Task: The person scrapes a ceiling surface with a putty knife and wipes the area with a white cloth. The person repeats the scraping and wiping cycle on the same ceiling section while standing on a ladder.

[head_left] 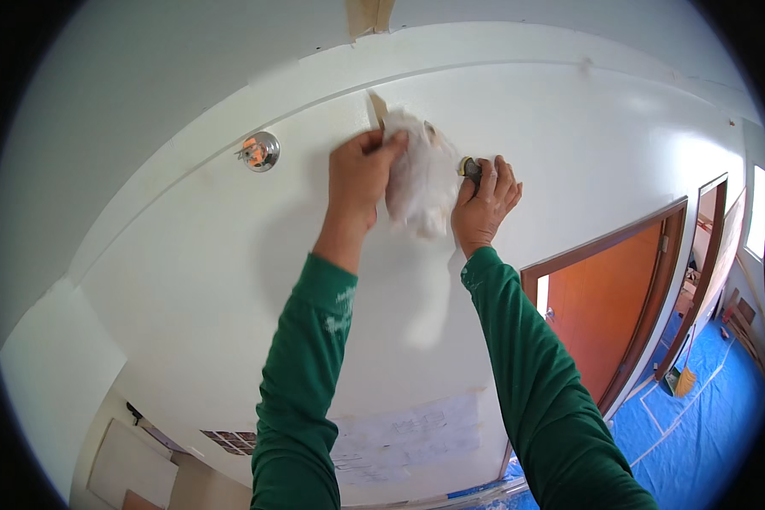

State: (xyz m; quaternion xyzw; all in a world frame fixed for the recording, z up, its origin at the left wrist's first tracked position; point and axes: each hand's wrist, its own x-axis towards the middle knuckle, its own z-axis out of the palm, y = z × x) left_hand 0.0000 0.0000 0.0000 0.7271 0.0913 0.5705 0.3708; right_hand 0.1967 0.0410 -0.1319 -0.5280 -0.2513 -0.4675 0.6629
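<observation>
My left hand (361,174) is raised to the white wall, thumb and fingers pinching a crumpled white wrapping (422,183). Motion blurs it, and I cannot tell whether it is cloth or thin plastic. A tan strip (377,109), which looks like masking tape, sticks up at its upper left edge. Just right of the wrapping, my right hand (489,195) curls its fingers round a small dark roundish thing with a yellow edge (470,168), mostly hidden by the fingers. A round chrome wall fitting (262,151) with an orange middle and bare wires is mounted to the left.
Above the wall runs a pale ceiling with a tan strip (369,15). A drawing sheet (408,438) is fixed low on the wall. To the right are an orange-brown door (599,310), a blue floor sheet (697,442), a broom (682,381) and wood pieces (746,327).
</observation>
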